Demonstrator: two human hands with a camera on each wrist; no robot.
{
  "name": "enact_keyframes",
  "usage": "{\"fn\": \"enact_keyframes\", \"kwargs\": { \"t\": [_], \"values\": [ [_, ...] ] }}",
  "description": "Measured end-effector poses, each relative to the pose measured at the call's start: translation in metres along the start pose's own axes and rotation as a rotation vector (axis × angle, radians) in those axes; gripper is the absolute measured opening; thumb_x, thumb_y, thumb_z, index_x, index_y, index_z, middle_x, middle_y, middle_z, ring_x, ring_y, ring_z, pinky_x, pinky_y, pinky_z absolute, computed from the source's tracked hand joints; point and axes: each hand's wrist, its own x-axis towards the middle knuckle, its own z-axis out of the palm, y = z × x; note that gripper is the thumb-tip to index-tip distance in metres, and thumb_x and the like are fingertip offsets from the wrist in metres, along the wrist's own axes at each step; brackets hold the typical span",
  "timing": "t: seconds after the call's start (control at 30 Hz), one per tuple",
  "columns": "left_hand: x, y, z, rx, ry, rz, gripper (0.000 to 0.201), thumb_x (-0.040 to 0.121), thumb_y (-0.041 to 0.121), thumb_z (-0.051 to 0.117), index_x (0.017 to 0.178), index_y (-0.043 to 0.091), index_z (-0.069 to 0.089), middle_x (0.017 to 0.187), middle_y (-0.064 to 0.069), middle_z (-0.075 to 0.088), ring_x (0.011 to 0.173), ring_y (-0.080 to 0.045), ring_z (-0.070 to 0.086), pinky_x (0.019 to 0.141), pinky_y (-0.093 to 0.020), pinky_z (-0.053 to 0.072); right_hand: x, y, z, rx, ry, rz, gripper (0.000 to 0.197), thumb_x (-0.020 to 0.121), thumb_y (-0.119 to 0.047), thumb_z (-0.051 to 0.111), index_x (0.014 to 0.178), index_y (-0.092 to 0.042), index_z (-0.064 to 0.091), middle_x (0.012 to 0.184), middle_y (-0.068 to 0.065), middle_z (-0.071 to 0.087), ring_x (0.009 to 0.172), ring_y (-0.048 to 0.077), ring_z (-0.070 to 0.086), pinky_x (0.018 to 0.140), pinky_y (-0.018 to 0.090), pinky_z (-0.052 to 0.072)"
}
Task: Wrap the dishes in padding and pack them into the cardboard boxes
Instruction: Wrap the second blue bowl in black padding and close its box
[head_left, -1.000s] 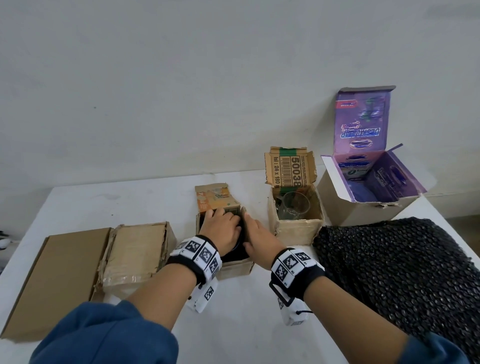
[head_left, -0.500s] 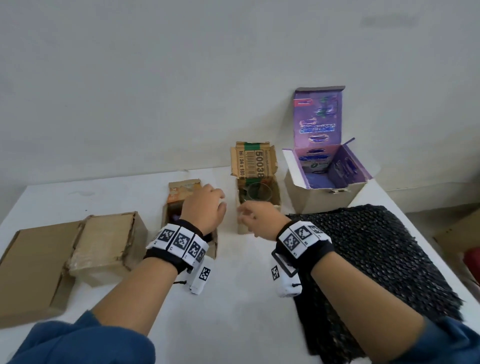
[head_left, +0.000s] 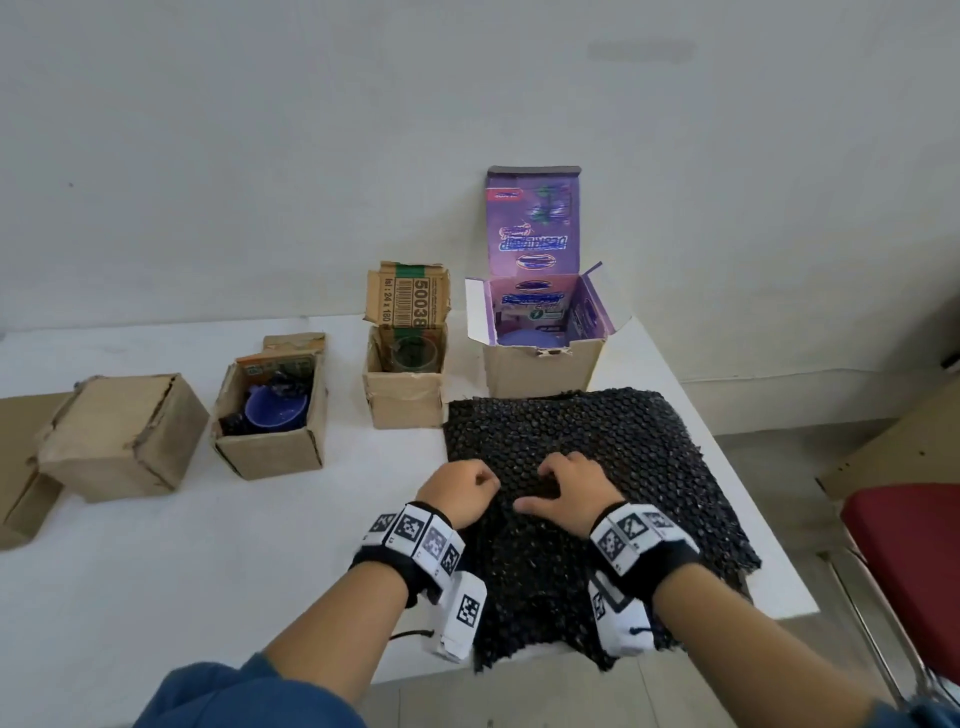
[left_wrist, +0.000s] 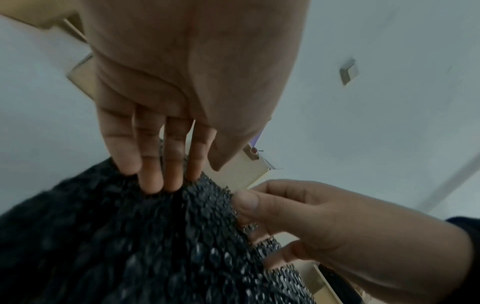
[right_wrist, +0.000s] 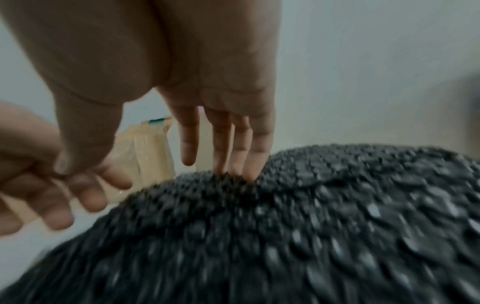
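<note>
**Both hands on the black padding, right side of the tabletop**

Head view. White tabletop (head_left: 156, 571). Black bubble padding (head_left: 623, 441) lies flat at the right, its near edge hanging over the tabletop edge. Left hand (head_left: 457, 493) at the padding's left edge, fingers curled under. Right hand (head_left: 571, 493) rests on the padding just beside the left, thumb spread toward it. Behind, left to right: closed cardboard box (head_left: 119, 431); open small box (head_left: 275, 415) holding a blue cup (head_left: 272, 410) with dark padding around it; open barcode box (head_left: 405, 374) holding a glass (head_left: 413, 353); open purple box (head_left: 540, 338), something blue inside, not identifiable. Flat cardboard (head_left: 21, 467) at far left. Red chair seat (head_left: 909, 571) at right, off the tabletop.

Left wrist view. Left-hand fingers (left_wrist: 153, 164) point down, tips pressing into the padding; nothing gripped. The right hand pinches the padding's edge between thumb and fingers.

Right wrist view. Blurred. Three right-hand fingers (right_wrist: 233, 154) touch the padding, the index lifted clear; the left hand shows at the left, fingers loosely bent.
</note>
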Motion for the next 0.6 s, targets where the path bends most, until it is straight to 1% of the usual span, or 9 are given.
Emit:
{"fn": "enact_keyframes", "kwargs": {
  "t": [0.13, 0.17, 0.23, 0.3, 0.37, 0.43, 0.5, 0.53, 0.6],
  "values": [
    [-0.008, 0.014, 0.025, -0.042, -0.027, -0.062, 0.033, 0.097, 0.032, 0.042, 0.113, 0.014, 0.063, 0.115, -0.005, 0.065, 0.106, -0.023, 0.058, 0.094, -0.033, 0.045, -0.011, 0.002, 0.033, -0.133, 0.07, 0.011, 0.078, 0.068, -0.07, 0.062, 0.125, -0.021, 0.042, 0.13, 0.007, 0.039, 0.121, 0.031, 0.038, 0.098, 0.044, 0.042],
    [-0.008, 0.015, 0.028, -0.076, -0.03, -0.081, 0.034, 0.098, 0.032, 0.04, 0.112, 0.012, 0.064, 0.114, -0.006, 0.066, 0.106, -0.024, 0.058, 0.093, -0.034, 0.044, -0.012, 0.001, 0.039, -0.172, 0.091, 0.007, 0.075, 0.071, -0.068, 0.062, 0.126, -0.021, 0.041, 0.132, 0.008, 0.038, 0.121, 0.032, 0.037, 0.098, 0.045, 0.041],
    [-0.008, 0.016, 0.032, -0.187, -0.014, -0.112, 0.035, 0.099, 0.031, 0.038, 0.11, 0.011, 0.064, 0.111, -0.006, 0.067, 0.104, -0.024, 0.059, 0.093, -0.035, 0.045, -0.012, 0.002, 0.044, -0.187, 0.149, -0.006, 0.056, 0.081, -0.055, 0.059, 0.123, -0.02, 0.045, 0.133, 0.009, 0.04, 0.121, 0.032, 0.038, 0.096, 0.044, 0.041],
    [-0.008, 0.015, 0.034, -0.309, 0.042, -0.134, 0.03, 0.098, 0.03, 0.039, 0.107, 0.015, 0.064, 0.107, -0.003, 0.068, 0.103, -0.023, 0.06, 0.094, -0.038, 0.047, -0.01, 0.008, 0.042, -0.123, 0.203, -0.036, 0.035, 0.09, -0.042, 0.053, 0.116, -0.018, 0.051, 0.128, 0.007, 0.045, 0.119, 0.03, 0.041, 0.093, 0.042, 0.043],
    [-0.006, 0.015, 0.035, -0.366, 0.114, -0.155, 0.022, 0.097, 0.031, 0.041, 0.1, 0.022, 0.06, 0.104, -0.002, 0.066, 0.1, -0.022, 0.06, 0.093, -0.042, 0.048, -0.006, 0.018, 0.038, -0.003, 0.223, -0.071, 0.029, 0.091, -0.039, 0.053, 0.11, -0.017, 0.055, 0.122, 0.005, 0.049, 0.116, 0.029, 0.044, 0.091, 0.039, 0.045],
    [-0.003, 0.016, 0.036, -0.389, 0.149, -0.19, 0.016, 0.096, 0.034, 0.042, 0.099, 0.024, 0.054, 0.103, -0.002, 0.063, 0.098, -0.022, 0.061, 0.092, -0.043, 0.049, -0.005, 0.024, 0.035, 0.054, 0.179, -0.101, 0.044, 0.084, -0.052, 0.059, 0.113, -0.02, 0.053, 0.121, 0.003, 0.049, 0.116, 0.028, 0.044, 0.093, 0.04, 0.045],
    [0.0, 0.02, 0.038, -0.433, 0.128, -0.226, 0.017, 0.096, 0.036, 0.04, 0.1, 0.023, 0.051, 0.107, -0.005, 0.063, 0.101, -0.024, 0.06, 0.095, -0.044, 0.047, -0.006, 0.023, 0.036, -0.049, 0.115, -0.111, 0.063, 0.074, -0.06, 0.064, 0.122, -0.023, 0.047, 0.126, 0.003, 0.044, 0.119, 0.028, 0.04, 0.096, 0.042, 0.043],
    [0.001, 0.024, 0.039, -0.469, 0.11, -0.232, 0.018, 0.097, 0.036, 0.039, 0.099, 0.022, 0.049, 0.108, -0.006, 0.063, 0.103, -0.025, 0.059, 0.097, -0.044, 0.046, -0.006, 0.021, 0.039, -0.127, 0.105, -0.113, 0.065, 0.073, -0.058, 0.066, 0.124, -0.023, 0.044, 0.129, 0.004, 0.041, 0.121, 0.029, 0.037, 0.098, 0.043, 0.041],
    [0.002, 0.03, 0.041, -0.563, 0.105, -0.217, 0.019, 0.099, 0.034, 0.037, 0.101, 0.021, 0.05, 0.108, -0.005, 0.065, 0.103, -0.024, 0.059, 0.097, -0.042, 0.045, -0.005, 0.02, 0.044, -0.196, 0.134, -0.111, 0.057, 0.079, -0.049, 0.065, 0.124, -0.021, 0.045, 0.131, 0.005, 0.04, 0.123, 0.03, 0.036, 0.097, 0.044, 0.04]
  ]
}}
